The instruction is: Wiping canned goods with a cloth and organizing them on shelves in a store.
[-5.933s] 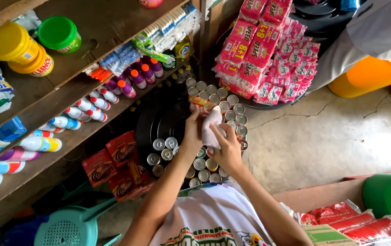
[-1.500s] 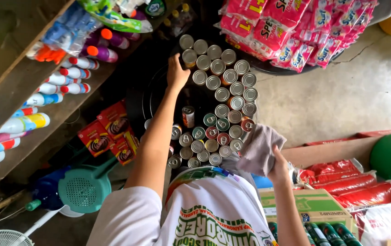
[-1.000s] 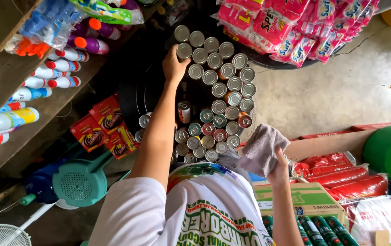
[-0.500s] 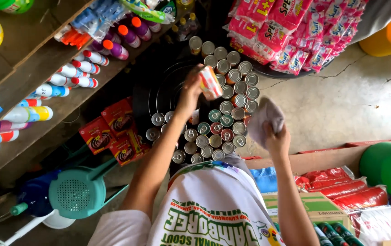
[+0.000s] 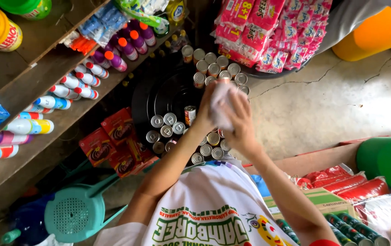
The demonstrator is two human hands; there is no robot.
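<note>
Above the stacked tin cans [image 5: 207, 146] in the middle of the scene, the right hand [image 5: 241, 125] is pressing a pale cloth [image 5: 220, 102] with curled fingers, while the left hand [image 5: 204, 114] is seemingly gripping a can beneath it.

Both hands meet over the round black tray [image 5: 159, 93] of tin cans [image 5: 168, 125]. The right hand [image 5: 241, 120] presses a pale cloth [image 5: 223, 102] against something the left hand [image 5: 207, 111] grips. Pink sachet packs [image 5: 268, 32] hang at one o'clock, bottles [image 5: 81, 84] at ten.
</note>
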